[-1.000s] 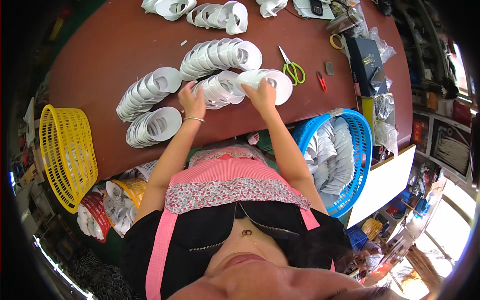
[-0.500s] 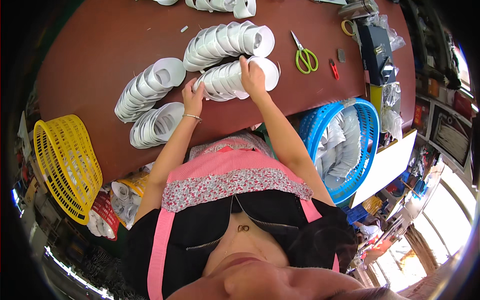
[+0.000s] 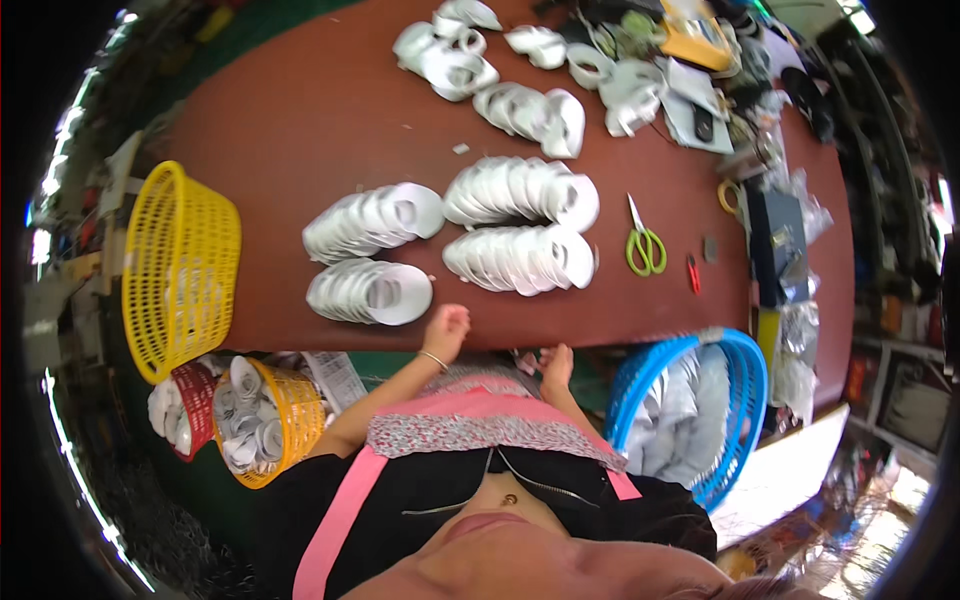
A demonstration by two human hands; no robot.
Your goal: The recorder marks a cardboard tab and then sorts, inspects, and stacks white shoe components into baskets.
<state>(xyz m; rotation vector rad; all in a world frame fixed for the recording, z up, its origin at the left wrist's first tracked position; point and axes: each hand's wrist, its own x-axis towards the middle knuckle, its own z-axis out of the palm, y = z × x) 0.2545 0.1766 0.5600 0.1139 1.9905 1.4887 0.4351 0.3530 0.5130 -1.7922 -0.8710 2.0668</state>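
Note:
Nested rows of white curved pieces, like cup-shaped sleeves, lie on the brown table (image 3: 520, 318). Closest to my right hand is the near right row (image 3: 515, 260); behind it lies the far right row (image 3: 515, 192). My left hand (image 3: 447, 330) hovers by the table's front edge, fingers curled in with nothing seen in them. It is just below the near left row (image 3: 365, 291), apart from it. Another left row (image 3: 370, 222) sits behind that. Low at the table edge, in front of my apron, my right hand (image 3: 556, 366) is loosely bent, fingers apart, holding nothing visible.
Green-handled scissors (image 3: 645, 250) and a small red tool (image 3: 694, 274) lie to the right. A blue basket (image 3: 617, 400) of white pieces stands at the front right. Left are a yellow basket (image 3: 182, 270) and an orange basket (image 3: 292, 400). More white pieces (image 3: 535, 115) lie farther back.
Both hands have let go of the near right row and drawn back toward my body. The row stays on the table. The view has shifted, showing more of the table's far side.

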